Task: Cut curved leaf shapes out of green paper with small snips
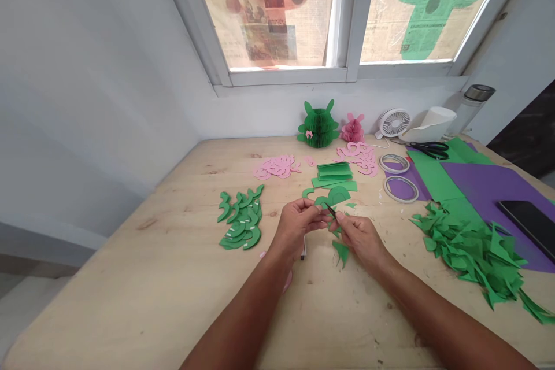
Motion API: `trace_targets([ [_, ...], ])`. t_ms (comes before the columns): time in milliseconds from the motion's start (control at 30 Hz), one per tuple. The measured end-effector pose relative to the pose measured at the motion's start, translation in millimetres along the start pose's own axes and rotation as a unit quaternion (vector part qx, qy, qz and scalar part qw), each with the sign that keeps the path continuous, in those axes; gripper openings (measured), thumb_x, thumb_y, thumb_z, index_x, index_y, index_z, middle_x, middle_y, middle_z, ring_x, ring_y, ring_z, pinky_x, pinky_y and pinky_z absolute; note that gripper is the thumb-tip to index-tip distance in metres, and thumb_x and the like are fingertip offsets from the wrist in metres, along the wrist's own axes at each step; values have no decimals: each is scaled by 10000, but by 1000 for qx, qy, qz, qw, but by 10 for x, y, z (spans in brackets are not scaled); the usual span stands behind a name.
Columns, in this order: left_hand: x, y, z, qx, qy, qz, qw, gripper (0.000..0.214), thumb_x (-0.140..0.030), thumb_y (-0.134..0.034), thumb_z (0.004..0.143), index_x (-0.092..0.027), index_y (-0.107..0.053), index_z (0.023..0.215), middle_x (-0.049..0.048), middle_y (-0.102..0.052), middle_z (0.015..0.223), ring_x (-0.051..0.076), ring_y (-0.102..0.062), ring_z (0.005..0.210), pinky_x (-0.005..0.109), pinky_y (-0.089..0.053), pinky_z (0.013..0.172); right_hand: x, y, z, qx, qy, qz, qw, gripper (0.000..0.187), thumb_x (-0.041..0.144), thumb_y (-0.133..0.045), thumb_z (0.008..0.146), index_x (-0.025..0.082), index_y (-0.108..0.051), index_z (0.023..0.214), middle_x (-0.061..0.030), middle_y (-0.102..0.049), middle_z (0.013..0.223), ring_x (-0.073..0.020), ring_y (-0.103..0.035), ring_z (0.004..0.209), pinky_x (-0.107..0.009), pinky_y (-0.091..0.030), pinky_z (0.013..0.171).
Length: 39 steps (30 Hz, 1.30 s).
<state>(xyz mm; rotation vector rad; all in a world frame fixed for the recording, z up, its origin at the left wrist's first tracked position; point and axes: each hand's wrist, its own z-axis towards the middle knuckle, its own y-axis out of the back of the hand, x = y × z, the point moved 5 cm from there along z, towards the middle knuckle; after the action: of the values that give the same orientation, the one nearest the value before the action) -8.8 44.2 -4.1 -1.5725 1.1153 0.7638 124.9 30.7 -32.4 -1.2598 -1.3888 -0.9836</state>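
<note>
My left hand (pixel 298 226) and my right hand (pixel 362 240) meet above the wooden table (pixel 143 260), pinching a small dark pointed tool (pixel 331 211) and a green paper piece (pixel 335 224). I cannot tell exactly which hand holds which. A green scrap (pixel 341 252) lies just below my right fingers. Green paper arcs (pixel 338 195) and stacked green strips (pixel 333 172) sit just beyond my hands. Left of them lies a pile of green crescents (pixel 240 218). Pink cut pieces (pixel 275 166) lie farther back.
A heap of green scraps (pixel 468 248) lies at the right, near a purple sheet (pixel 489 185) and a phone (pixel 526 225). Black-handled scissors (pixel 429 150), tape rolls (pixel 401 189), a honeycomb paper figure (pixel 318 126) and a small fan (pixel 393 122) stand farther back.
</note>
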Motion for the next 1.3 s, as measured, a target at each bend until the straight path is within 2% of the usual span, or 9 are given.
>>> trace_targets([
  [167, -13, -6, -9, -4, -6, 3, 1000, 192, -221, -711, 609, -134, -541, 628, 97, -701, 670, 170, -667, 585, 246, -519, 570, -2, -3, 9, -3, 7, -6, 1000, 489, 603, -526, 735, 130, -612, 641, 91, -222, 402, -57, -190, 393, -215, -164, 394],
  [500, -28, -24, -28, -4, -10, 0, 1000, 168, -204, -690, 617, -140, -537, 639, 78, -698, 666, 150, -651, 561, 246, -516, 578, 0, -12, -15, -9, -2, -2, 1000, 502, 613, -509, 744, 130, -607, 650, 94, -223, 432, -64, -207, 418, -232, -286, 456],
  [800, -29, 7, -11, 5, 5, 19, 1000, 169, -214, -693, 604, -139, -546, 641, 76, -699, 676, 162, -661, 588, 251, -513, 581, 1, -20, -12, 5, 4, 5, 1000, 501, 611, -510, 748, 129, -609, 657, 96, -212, 428, -59, -189, 405, -218, -204, 427],
  [967, -23, 12, -9, 21, 5, 29, 999, 157, -205, -684, 621, -140, -542, 645, 69, -696, 668, 158, -662, 589, 250, -513, 587, 8, -20, -17, 4, 3, 4, 1000, 509, 622, -515, 735, 129, -616, 653, 94, -225, 420, -60, -204, 404, -220, -242, 428],
  [1133, -24, 19, -3, 29, 6, 27, 999, 159, -211, -684, 628, -139, -546, 656, 74, -697, 676, 163, -665, 589, 255, -515, 584, 12, -14, -12, 8, 4, -2, 1000, 506, 616, -519, 732, 128, -617, 639, 96, -218, 413, -57, -186, 400, -215, -213, 414],
  [1300, -23, 25, 13, 37, 7, 26, 999, 175, -211, -699, 618, -140, -547, 668, 79, -697, 665, 170, -667, 596, 255, -514, 578, -4, -9, 0, 10, -8, -5, 1000, 506, 619, -526, 725, 132, -620, 627, 92, -227, 422, -64, -212, 410, -220, -269, 441],
])
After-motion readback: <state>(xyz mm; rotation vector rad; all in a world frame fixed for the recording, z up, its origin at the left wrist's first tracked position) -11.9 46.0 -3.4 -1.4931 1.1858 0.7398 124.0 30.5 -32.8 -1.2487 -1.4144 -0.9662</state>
